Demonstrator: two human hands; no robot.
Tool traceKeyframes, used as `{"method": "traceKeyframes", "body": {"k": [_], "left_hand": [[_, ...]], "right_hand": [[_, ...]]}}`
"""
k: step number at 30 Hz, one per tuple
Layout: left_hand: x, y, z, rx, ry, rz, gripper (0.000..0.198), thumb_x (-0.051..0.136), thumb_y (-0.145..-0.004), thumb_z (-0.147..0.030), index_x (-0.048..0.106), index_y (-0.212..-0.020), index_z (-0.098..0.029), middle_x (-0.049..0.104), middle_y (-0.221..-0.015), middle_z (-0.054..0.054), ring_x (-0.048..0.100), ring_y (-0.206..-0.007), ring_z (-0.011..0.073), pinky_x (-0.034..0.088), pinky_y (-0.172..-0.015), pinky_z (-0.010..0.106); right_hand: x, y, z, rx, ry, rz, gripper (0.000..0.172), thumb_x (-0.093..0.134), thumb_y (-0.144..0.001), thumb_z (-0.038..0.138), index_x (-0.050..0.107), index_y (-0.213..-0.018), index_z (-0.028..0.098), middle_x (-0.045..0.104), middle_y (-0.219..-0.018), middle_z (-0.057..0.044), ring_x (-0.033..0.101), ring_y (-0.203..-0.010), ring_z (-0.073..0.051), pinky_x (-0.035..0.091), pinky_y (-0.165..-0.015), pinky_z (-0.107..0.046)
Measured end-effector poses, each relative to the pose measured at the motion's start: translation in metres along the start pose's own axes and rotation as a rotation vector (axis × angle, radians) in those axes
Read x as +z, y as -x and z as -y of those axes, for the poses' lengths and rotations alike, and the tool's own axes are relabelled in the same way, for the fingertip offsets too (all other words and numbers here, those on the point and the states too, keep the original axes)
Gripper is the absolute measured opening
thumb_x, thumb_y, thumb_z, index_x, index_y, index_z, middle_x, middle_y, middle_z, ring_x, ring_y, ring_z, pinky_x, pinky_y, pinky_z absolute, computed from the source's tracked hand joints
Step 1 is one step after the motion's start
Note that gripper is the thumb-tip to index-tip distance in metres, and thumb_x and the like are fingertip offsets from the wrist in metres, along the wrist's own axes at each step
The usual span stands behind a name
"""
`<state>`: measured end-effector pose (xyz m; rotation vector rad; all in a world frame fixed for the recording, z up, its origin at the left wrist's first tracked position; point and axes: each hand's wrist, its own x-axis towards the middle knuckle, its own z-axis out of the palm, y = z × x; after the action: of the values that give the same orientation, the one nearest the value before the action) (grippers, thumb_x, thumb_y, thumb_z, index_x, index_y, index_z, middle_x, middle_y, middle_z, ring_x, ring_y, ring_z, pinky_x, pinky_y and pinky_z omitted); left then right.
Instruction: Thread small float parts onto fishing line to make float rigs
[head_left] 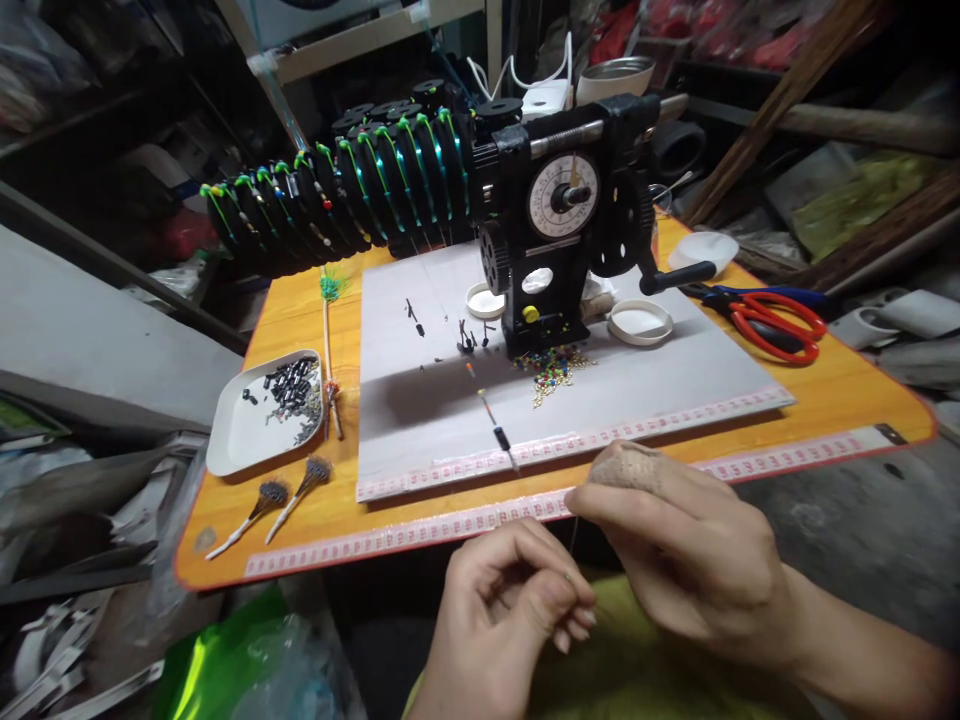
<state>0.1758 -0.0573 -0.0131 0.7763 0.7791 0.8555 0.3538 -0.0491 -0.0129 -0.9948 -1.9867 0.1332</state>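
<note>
My left hand is closed in a pinch at the table's near edge, thumb against fingertips. To its right, my right hand is also pinched, with a tan wrap round one finger. A short stretch of thin line shows between the two hands; its ends are hidden by the fingers. Ahead of them a small rig piece with a black sleeve lies over the edge of the white board. Beyond stands a black winding machine with a dial, a crank and a row of line-wound black spools.
Colored beads lie heaped under the machine. A white tray of small black parts sits left, near two wire bundles. Red-handled pliers and a round lid are right. A measuring tape runs along the table edge.
</note>
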Motion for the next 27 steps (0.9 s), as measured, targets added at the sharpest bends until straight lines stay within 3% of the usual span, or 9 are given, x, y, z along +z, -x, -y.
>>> {"method": "traceKeyframes", "body": {"k": [7, 13, 15, 17, 19, 21, 24, 27], "left_hand": [[-0.003, -0.002, 0.004, 0.105, 0.019, -0.014, 0.024, 0.076, -0.089, -0.035, 0.075, -0.075, -0.016, 0.059, -0.069, 0.003, 0.056, -0.061, 0.0101, 0.043, -0.055, 0.018], [0.002, -0.016, 0.012, 0.418, -0.096, -0.187, 0.014, 0.078, -0.087, -0.028, 0.074, -0.076, -0.02, 0.064, -0.082, 0.003, 0.051, -0.06, 0.0077, 0.043, -0.055, 0.017], [0.006, -0.018, 0.014, 0.384, -0.043, -0.204, 0.015, 0.082, -0.083, -0.03, 0.075, -0.075, -0.02, 0.068, -0.082, 0.003, 0.046, -0.05, 0.0038, 0.039, -0.047, 0.015], [0.009, -0.017, 0.015, 0.242, 0.065, -0.192, 0.018, 0.083, -0.082, -0.034, 0.074, -0.076, -0.019, 0.07, -0.075, 0.002, 0.04, -0.038, 0.0, 0.03, -0.038, 0.012], [0.009, -0.014, 0.014, 0.085, 0.155, -0.156, 0.022, 0.082, -0.082, -0.038, 0.073, -0.078, -0.018, 0.068, -0.064, 0.0, 0.037, -0.031, -0.001, 0.024, -0.032, 0.01], [0.007, -0.013, 0.013, -0.009, 0.187, -0.137, 0.024, 0.083, -0.081, -0.037, 0.071, -0.077, -0.017, 0.066, -0.056, -0.001, 0.042, -0.029, 0.0014, 0.026, -0.03, 0.009], [0.005, -0.013, 0.011, -0.042, 0.179, -0.191, 0.028, 0.089, -0.074, -0.035, 0.069, -0.077, -0.016, 0.067, -0.054, -0.002, 0.052, -0.031, 0.0051, 0.033, -0.03, 0.008], [0.006, -0.014, 0.01, -0.016, 0.166, -0.267, 0.033, 0.094, -0.066, -0.035, 0.069, -0.077, -0.016, 0.067, -0.052, -0.002, 0.056, -0.031, 0.0067, 0.037, -0.031, 0.008]], "right_hand": [[-0.006, 0.005, 0.005, 0.137, -0.109, 0.019, 0.028, 0.05, -0.089, -0.003, 0.055, -0.102, 0.021, 0.057, -0.074, -0.001, 0.055, -0.066, -0.013, 0.046, -0.062, -0.024], [-0.003, 0.01, 0.017, 0.122, -0.231, 0.165, 0.023, 0.047, -0.09, -0.001, 0.056, -0.098, 0.018, 0.058, -0.072, -0.001, 0.054, -0.064, -0.013, 0.047, -0.061, -0.023], [0.001, 0.013, 0.02, 0.136, -0.214, 0.144, 0.022, 0.046, -0.09, 0.0, 0.056, -0.097, 0.018, 0.06, -0.072, -0.002, 0.055, -0.064, -0.013, 0.048, -0.061, -0.024], [0.0, 0.017, 0.016, 0.137, -0.153, 0.138, 0.021, 0.046, -0.092, 0.002, 0.057, -0.097, 0.018, 0.062, -0.074, -0.002, 0.058, -0.065, -0.014, 0.05, -0.062, -0.024], [-0.011, 0.021, 0.0, 0.122, 0.009, 0.144, 0.019, 0.046, -0.095, 0.006, 0.059, -0.099, 0.019, 0.066, -0.075, -0.002, 0.062, -0.067, -0.013, 0.052, -0.064, -0.022], [-0.035, 0.024, -0.029, 0.148, 0.26, 0.092, 0.015, 0.049, -0.098, 0.012, 0.061, -0.102, 0.02, 0.071, -0.081, -0.002, 0.067, -0.073, -0.013, 0.054, -0.07, -0.022], [-0.084, 0.029, -0.084, 0.346, 0.543, -0.01, 0.017, 0.057, -0.097, 0.016, 0.067, -0.111, 0.014, 0.075, -0.105, -0.018, 0.071, -0.096, -0.025, 0.054, -0.087, -0.037], [-0.124, 0.031, -0.128, 0.534, 0.723, 0.013, 0.027, 0.056, -0.098, 0.02, 0.071, -0.116, 0.005, 0.074, -0.111, -0.025, 0.071, -0.106, -0.031, 0.051, -0.088, -0.043]]}}
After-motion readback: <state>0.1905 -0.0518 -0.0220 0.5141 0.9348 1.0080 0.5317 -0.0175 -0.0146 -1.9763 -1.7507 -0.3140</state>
